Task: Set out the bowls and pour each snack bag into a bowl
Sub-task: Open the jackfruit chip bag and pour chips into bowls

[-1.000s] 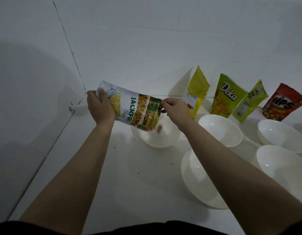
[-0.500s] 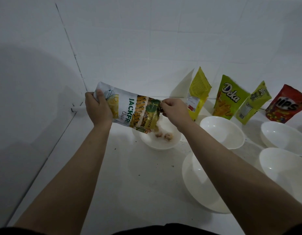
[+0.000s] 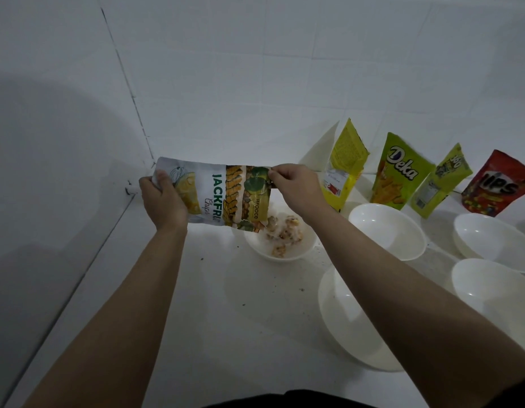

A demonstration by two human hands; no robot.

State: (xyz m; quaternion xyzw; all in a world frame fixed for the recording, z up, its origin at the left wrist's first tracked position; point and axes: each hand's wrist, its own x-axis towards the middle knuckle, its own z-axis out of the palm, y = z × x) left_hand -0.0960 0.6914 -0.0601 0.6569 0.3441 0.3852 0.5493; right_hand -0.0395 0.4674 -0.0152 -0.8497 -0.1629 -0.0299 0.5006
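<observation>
- Since a second ago, more chips (image 3: 283, 231) are lying in the bowl (image 3: 280, 251), where only one falling piece showed before, and the bag's mouth is now tipped lower over it.
- Left hand (image 3: 164, 198) is gripping the closed bottom end of the jackfruit chips bag (image 3: 223, 195), fingers curled round it, holding that end up near the wall corner.
- Right hand (image 3: 296, 187) is pinching the upper corner of the bag's open end between thumb and fingers.
- The bag is lying almost level in the air, its open mouth hanging just above the bowl, with pale chips tumbling out, blurred in the fall.
- That bowl is sitting on the white counter (image 3: 196, 304), directly under the bag's mouth.
- Four more white bowls are standing empty to the right: one near (image 3: 352, 325), partly hidden by the right forearm, one behind it (image 3: 386, 231), and two at the far right (image 3: 495, 240) (image 3: 497, 293).
- Four unpoured bags are leaning against the tiled wall: a yellow bag (image 3: 345, 166), a green Deka bag (image 3: 399, 172), a second green bag (image 3: 441, 181) and a red bag (image 3: 498, 184).
</observation>
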